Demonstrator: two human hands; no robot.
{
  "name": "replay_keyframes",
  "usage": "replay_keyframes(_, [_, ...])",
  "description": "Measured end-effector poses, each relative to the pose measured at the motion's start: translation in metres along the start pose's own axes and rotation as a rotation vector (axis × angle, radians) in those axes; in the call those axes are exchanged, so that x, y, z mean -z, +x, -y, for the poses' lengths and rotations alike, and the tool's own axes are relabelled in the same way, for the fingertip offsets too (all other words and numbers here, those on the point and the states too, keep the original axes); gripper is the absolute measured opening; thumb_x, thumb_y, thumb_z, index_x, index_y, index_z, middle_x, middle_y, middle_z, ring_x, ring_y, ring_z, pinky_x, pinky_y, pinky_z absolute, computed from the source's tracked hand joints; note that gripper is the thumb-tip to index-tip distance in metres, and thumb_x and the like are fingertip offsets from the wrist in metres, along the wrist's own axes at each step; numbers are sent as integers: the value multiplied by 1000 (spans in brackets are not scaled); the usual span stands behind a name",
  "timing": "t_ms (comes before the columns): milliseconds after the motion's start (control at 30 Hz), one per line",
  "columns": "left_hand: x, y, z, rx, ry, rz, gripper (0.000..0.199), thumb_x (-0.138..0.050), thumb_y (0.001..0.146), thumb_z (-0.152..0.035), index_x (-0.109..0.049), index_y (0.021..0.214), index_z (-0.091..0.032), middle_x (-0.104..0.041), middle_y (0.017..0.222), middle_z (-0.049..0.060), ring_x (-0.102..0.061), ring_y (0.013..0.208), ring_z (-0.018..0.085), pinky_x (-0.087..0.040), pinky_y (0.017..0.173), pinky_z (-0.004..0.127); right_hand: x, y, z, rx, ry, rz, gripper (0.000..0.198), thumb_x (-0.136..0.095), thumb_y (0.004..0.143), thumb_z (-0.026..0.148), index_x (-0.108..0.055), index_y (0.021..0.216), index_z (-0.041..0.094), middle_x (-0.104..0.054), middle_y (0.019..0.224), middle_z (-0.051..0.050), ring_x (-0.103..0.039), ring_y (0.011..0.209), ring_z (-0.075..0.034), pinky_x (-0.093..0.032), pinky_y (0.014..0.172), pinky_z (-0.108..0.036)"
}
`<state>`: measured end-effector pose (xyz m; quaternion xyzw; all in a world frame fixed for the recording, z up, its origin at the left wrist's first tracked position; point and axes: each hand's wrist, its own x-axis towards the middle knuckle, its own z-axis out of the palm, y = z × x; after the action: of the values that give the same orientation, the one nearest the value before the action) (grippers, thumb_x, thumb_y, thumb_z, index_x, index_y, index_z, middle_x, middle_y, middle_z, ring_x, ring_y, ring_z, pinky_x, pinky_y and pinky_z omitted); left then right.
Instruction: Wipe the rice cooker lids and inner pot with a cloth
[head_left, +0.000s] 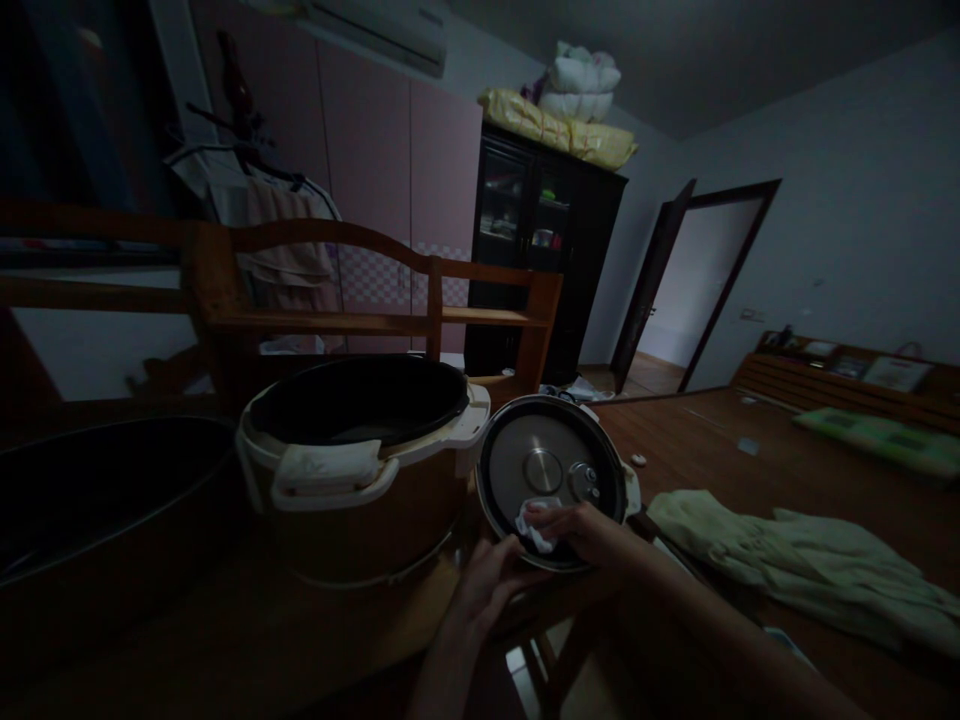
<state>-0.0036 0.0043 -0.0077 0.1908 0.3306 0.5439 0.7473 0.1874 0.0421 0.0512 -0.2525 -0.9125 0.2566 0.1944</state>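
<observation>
A round cooker lid (517, 455), its metal inner face toward me inside a black rim, stands tilted beside the white cooker (367, 520). With my right hand (574, 522) I press a crumpled white cloth (537, 540) against the lower part of that face; the fingers are closed on the cloth. My left hand (491, 583) grips the lid's lower edge, fingers partly hidden behind it. Dark inside, the cooker sits open to the left of the lid, a light handle on its near side.
A large dark pot (112, 490) stands at far left on the wooden table (315, 650). Behind the cooker rises a wooden shelf frame (337, 322). Pale green fabric (795, 550) lies at right. A black cabinet (592, 215) and a doorway (697, 280) are farther back.
</observation>
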Motion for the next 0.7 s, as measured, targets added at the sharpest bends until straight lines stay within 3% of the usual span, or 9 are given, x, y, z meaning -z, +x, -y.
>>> replay_keyframes(233, [3,3,2,9,3,-22,16,-63,71,-2,-54,66,-14,-64,68,2,-64,72,15,-58,80,49,7,-20,-18,-75,-135,15,49,-42,74,0,-75,103,22,-64,125,-3,-50,127,-20,-36,110,-35])
replay_keyframes(400, [5,5,5,-4,-2,-18,18,-63,71,-2,-52,64,-14,-64,69,2,-65,73,15,-58,80,48,21,-31,-22,-139,-279,51,57,-40,74,1,-69,116,28,-59,132,1,-49,128,-17,-37,109,-34])
replay_keyframes(567, [5,3,5,-1,-8,-21,21,-65,73,-4,-51,63,-15,-64,68,1,-66,72,15,-59,79,45,26,-35,-12,-241,-447,19,59,-38,73,0,-67,118,24,-56,136,-2,-45,131,-17,-36,108,-31])
replay_keyframes(700, [3,0,2,1,-9,-25,21,-64,76,-5,-50,64,-15,-64,67,1,-65,71,14,-59,79,46,17,-30,6,-433,-667,18,49,-42,71,-1,-70,105,20,-67,120,-8,-62,112,-20,-47,92,-26])
